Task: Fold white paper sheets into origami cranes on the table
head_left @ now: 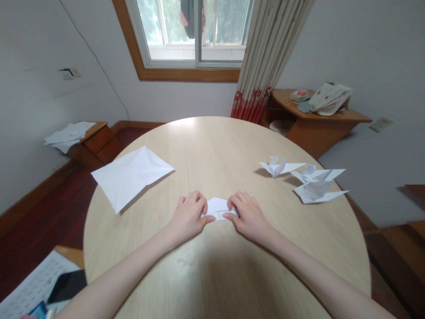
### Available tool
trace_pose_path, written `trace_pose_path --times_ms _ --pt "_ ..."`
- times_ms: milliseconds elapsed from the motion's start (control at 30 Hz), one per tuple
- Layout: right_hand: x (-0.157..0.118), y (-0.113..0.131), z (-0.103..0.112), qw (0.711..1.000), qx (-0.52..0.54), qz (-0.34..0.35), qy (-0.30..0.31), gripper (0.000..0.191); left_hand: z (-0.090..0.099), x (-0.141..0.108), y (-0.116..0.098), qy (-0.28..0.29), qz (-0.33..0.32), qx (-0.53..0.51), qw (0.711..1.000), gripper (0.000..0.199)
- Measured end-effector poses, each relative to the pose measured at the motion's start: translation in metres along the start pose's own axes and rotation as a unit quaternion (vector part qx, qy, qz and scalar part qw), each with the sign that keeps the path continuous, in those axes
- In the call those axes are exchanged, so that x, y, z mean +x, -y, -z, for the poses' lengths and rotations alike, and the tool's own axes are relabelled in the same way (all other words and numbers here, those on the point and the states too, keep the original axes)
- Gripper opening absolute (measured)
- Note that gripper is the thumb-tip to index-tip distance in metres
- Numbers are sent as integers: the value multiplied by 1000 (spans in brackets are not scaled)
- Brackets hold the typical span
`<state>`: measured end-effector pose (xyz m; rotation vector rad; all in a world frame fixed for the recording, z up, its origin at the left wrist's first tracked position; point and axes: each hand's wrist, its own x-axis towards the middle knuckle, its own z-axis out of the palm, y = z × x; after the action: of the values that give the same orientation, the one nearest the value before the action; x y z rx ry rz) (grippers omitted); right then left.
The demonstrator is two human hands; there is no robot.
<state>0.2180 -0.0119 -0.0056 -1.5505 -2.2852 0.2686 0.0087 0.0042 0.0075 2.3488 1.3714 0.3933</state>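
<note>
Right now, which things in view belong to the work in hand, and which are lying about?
Working set:
small folded white paper, held by left hand and right hand
likely: large white paper sheet, three white paper birds

Lying about:
black rectangular phone
white papers on wooden drawers

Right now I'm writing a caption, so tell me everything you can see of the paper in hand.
The paper is small, white, plain and folded, with a blunt peak on its far side and a thin dark line running across it. It looks flat against the table. The left hand grips its left end and the right hand its right; their fingers hide both ends.
</note>
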Motion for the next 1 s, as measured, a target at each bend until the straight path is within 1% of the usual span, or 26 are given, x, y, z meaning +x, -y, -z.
trace_pose_path --times_ms 133,300,433,533,567,633,700,767,800,867,900,1000 --pt "2 -7 6 1000 6 -16 21 19 5 3 10 33 -25 -21 999 26" --pt "4 -18 12 998 23 -23 48 23 13 6 16 82 -9 -36 996 25" --pt "6 -24 16 996 28 -39 71 26 19 7 17 94 3 -40 995 24" --pt "6 -27 17 997 23 -53 60 28 21 5 17 96 -6 -44 994 22" --pt "6 -28 17 997 22 -58 53 29 22 4 16 90 -18 -44 995 22" --pt "6 -27 17 997 24 -62 31 34 22 2 15 56 -53 -36 996 18" --pt "5 -25 16 998 36 -48 8 40 20 -1 13 6 -94 -12 995 12" --pt "4 -21 16 998 55 -23 -2 41 16 -3 11 -26 -133 10 991 10" --pt "3 -20 15 998 67 -12 1 38 14 -3 10 -31 -149 15 988 9" --pt "2 -17 13 995 98 9 14 33 8 -4 8 -38 -166 19 985 4" --pt "1 -16 12 993 114 22 20 33 6 -4 7 -45 -171 22 984 5" --pt "1 -16 7 988 141 57 26 44 -1 -4 5 -55 -189 34 980 10"
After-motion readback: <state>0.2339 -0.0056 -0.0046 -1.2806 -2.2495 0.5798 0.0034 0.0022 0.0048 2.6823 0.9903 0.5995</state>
